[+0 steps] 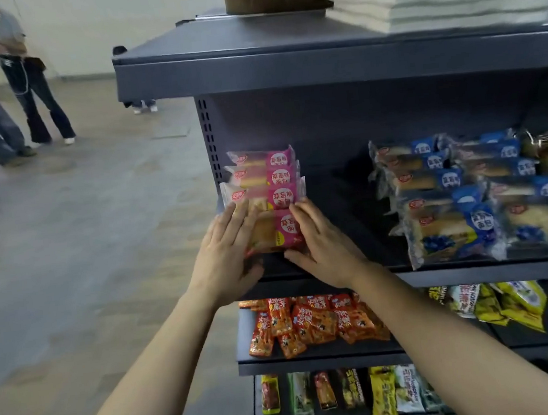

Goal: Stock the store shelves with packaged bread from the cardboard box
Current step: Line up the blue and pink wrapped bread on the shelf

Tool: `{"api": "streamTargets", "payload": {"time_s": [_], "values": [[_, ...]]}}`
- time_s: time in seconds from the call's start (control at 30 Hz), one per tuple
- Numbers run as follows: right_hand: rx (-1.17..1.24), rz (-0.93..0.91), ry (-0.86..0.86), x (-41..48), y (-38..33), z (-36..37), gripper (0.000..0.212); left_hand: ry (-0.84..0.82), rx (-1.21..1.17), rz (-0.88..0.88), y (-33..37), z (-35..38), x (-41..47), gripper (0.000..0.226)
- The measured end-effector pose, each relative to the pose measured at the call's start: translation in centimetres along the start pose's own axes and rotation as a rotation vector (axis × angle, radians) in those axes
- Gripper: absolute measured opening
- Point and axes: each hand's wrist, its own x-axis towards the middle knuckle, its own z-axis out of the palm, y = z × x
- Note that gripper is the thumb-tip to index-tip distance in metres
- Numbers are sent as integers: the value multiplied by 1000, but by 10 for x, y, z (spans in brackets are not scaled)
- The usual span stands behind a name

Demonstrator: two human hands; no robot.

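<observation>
I'm seating the front strawberry bread packet (273, 231) at the shelf's (475, 274) left end. My left hand (227, 256) and right hand (320, 246) press its sides, grip released, fingers straight. The pink row (279, 176) stands at 12 o'clock. Next I'd likely square it and fetch more; the box is out of view.

Outstretched left hand (225, 258), right hand (322, 248), fingers (305, 219) straight

The person's left arm (142, 380) and right arm (465, 332) are both bare from the wrist down to where the picture ends. Each arm is long and thin and ends in a bare hand, the left grip (223, 256) and the right grip (324, 249). The fingers (307, 219) are slim, and the wrists are narrow.
</observation>
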Motion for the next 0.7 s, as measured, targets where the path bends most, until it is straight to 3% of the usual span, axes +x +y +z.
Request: {"api": "streamTargets", "payload": {"time_s": [0.17,0.53,0.7], "values": [[17,15,-21,3,9,8,68,38,-26,-2,-10,7,8,71],[-107,-31,-60,17,23,17,87,11,6,-18,-30,22,17,79],[-50,-57,-20,15,28,21,73,48,-41,-28,-27,22,15,75]]}}
